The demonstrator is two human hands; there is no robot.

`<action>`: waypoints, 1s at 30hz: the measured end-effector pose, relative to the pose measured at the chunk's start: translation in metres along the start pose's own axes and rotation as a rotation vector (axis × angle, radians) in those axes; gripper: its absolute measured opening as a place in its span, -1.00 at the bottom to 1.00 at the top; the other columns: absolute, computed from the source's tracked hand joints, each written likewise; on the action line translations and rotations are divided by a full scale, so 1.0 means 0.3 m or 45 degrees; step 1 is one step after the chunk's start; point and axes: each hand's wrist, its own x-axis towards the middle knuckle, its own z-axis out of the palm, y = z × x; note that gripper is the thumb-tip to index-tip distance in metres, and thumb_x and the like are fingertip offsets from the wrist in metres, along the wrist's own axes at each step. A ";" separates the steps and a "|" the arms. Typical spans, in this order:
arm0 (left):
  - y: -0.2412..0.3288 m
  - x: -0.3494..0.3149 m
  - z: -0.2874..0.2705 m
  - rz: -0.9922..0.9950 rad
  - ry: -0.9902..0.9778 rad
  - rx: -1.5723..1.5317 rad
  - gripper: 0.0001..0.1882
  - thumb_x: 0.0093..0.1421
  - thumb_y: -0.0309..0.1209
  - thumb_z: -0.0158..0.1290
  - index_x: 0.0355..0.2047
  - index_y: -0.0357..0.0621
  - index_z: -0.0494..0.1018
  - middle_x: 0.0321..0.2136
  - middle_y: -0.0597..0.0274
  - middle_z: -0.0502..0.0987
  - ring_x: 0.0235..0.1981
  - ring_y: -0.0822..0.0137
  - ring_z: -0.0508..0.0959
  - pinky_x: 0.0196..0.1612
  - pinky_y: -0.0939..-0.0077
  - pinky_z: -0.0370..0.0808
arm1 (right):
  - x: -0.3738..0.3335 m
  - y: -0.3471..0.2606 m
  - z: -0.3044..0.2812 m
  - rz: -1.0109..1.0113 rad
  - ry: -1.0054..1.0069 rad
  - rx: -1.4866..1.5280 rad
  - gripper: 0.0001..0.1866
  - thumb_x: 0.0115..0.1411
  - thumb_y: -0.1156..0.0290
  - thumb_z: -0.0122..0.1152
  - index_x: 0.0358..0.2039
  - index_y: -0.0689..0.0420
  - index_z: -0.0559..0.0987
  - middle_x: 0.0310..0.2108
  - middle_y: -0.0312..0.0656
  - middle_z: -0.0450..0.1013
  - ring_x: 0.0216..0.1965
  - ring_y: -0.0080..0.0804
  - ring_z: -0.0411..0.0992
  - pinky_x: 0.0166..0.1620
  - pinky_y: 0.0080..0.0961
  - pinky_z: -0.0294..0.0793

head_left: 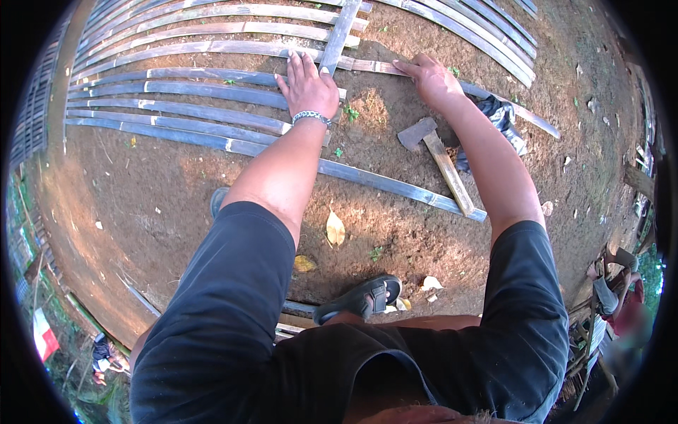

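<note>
Long split-bamboo slats (191, 88) lie side by side on the ground, with a crosswise bamboo strip (341, 35) over their right ends. My left hand (311, 88), with a chain bracelet at the wrist, lies palm down beside that strip, fingers spread over the slats. Farther right, my right hand (432, 79) bends its fingers around a longer slat (367, 66), which reaches out beyond the hand; its thumb is partly hidden. A hatchet (446, 169) with a wooden handle rests below my right hand, its handle end over another slat (385, 182).
A crumpled black plastic bag (500, 116) lies beside my right forearm. More slats (480, 32) lie at the upper right. Dry leaves (335, 227) dot the bare soil near my sandal (364, 297). Another person (621, 297) is at the right edge.
</note>
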 end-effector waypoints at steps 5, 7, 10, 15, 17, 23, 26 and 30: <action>0.011 -0.004 -0.042 -0.003 -0.076 -0.043 -0.30 0.37 -0.19 -0.17 0.43 -0.33 0.12 0.49 -0.15 0.03 0.53 0.03 0.03 0.52 -0.17 -0.18 | -0.017 -0.014 -0.050 0.013 -0.054 -0.054 -0.18 0.22 0.68 0.09 0.38 -0.47 0.37 0.14 -0.20 0.39 0.26 -0.24 0.38 0.31 -0.35 0.45; 0.007 -0.004 -0.031 0.004 -0.063 -0.018 -0.29 0.39 -0.16 -0.17 0.44 -0.32 0.12 0.50 -0.14 0.02 0.52 0.02 0.04 0.52 -0.15 -0.20 | -0.025 -0.011 -0.060 0.002 -0.048 -0.051 -0.17 0.21 0.70 0.10 0.37 -0.48 0.37 0.14 -0.21 0.38 0.26 -0.22 0.40 0.29 -0.33 0.47; 0.003 -0.003 -0.041 -0.006 -0.072 -0.018 -0.29 0.40 -0.15 -0.17 0.44 -0.32 0.11 0.51 -0.13 0.00 0.52 0.03 0.04 0.52 -0.13 -0.20 | -0.047 -0.058 -0.122 0.036 -0.094 -0.052 -0.19 0.21 0.70 0.09 0.35 -0.46 0.41 0.14 -0.19 0.39 0.23 -0.18 0.43 0.27 -0.31 0.49; -0.004 -0.002 -0.036 -0.015 -0.075 -0.032 -0.29 0.41 -0.15 -0.18 0.45 -0.31 0.10 0.51 -0.13 0.00 0.52 0.03 0.04 0.53 -0.12 -0.21 | -0.050 -0.060 -0.159 0.050 -0.086 0.065 -0.30 0.24 0.66 0.09 0.28 -0.38 0.51 0.12 -0.11 0.42 0.17 -0.09 0.47 0.23 -0.25 0.51; 0.005 -0.003 -0.044 -0.023 -0.100 -0.034 -0.30 0.41 -0.15 -0.18 0.45 -0.31 0.10 0.51 -0.13 0.00 0.52 0.03 0.04 0.52 -0.13 -0.21 | -0.040 -0.020 -0.142 0.025 -0.060 0.234 -0.35 0.25 0.63 0.10 0.26 -0.33 0.53 0.09 -0.07 0.44 0.16 -0.05 0.47 0.23 -0.22 0.50; 0.008 -0.007 -0.044 -0.012 -0.130 -0.039 -0.30 0.39 -0.19 -0.18 0.45 -0.31 0.10 0.50 -0.15 -0.01 0.52 0.02 0.03 0.52 -0.16 -0.22 | -0.030 0.057 -0.107 -0.057 -0.076 0.255 -0.43 0.27 0.56 0.14 0.25 -0.25 0.55 0.06 -0.03 0.46 0.13 -0.04 0.48 0.24 -0.19 0.47; 0.000 -0.008 -0.031 0.004 -0.097 -0.038 -0.30 0.38 -0.20 -0.19 0.45 -0.31 0.10 0.51 -0.16 -0.02 0.53 0.02 0.01 0.52 -0.18 -0.24 | -0.024 0.054 -0.135 -0.021 -0.090 0.304 -0.42 0.26 0.60 0.13 0.24 -0.22 0.56 0.07 -0.02 0.46 0.11 -0.03 0.48 0.23 -0.22 0.48; -0.019 -0.010 -0.026 0.002 -0.087 0.007 -0.30 0.38 -0.20 -0.19 0.45 -0.32 0.09 0.51 -0.15 -0.04 0.54 0.02 -0.03 0.52 -0.20 -0.26 | -0.085 0.199 -0.185 0.102 -0.068 0.277 -0.42 0.22 0.65 0.13 0.19 -0.21 0.61 0.02 -0.03 0.49 0.07 -0.02 0.50 0.18 -0.21 0.50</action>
